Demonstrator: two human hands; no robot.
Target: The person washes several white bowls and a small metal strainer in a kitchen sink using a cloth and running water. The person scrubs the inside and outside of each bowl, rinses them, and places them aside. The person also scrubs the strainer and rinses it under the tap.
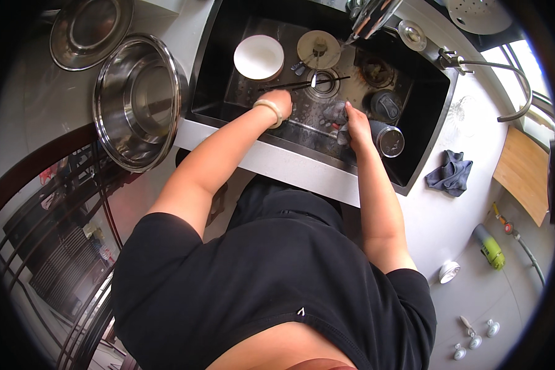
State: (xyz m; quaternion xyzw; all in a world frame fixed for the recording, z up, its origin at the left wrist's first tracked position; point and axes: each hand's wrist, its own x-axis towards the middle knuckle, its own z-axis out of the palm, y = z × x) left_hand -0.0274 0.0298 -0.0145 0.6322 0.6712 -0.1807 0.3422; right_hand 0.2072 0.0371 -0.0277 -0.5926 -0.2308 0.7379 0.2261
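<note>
My right hand (360,128) grips a grey mesh dishcloth (337,113) over the near part of the black sink (425,152). My left hand (277,102), with a pale bangle at the wrist, is lowered beside the left ends of black chopsticks (300,85). Its fingers are hidden, so whether it holds them is unclear. Beyond it stands a white bowl (258,57). A pale plate (321,44) carries cutlery (315,69) that reaches over the drain (323,88). Right of my right hand lie a grey cup (391,141) and a dark lid (386,105).
A chrome faucet (374,18) overhangs the sink's far side, near food scraps (377,74). Nested steel basins (138,101) and another steel basin (92,30) are at left. A dark cloth (451,173) lies on the white counter (425,217) at right. A wooden board (522,173) stands by the wall.
</note>
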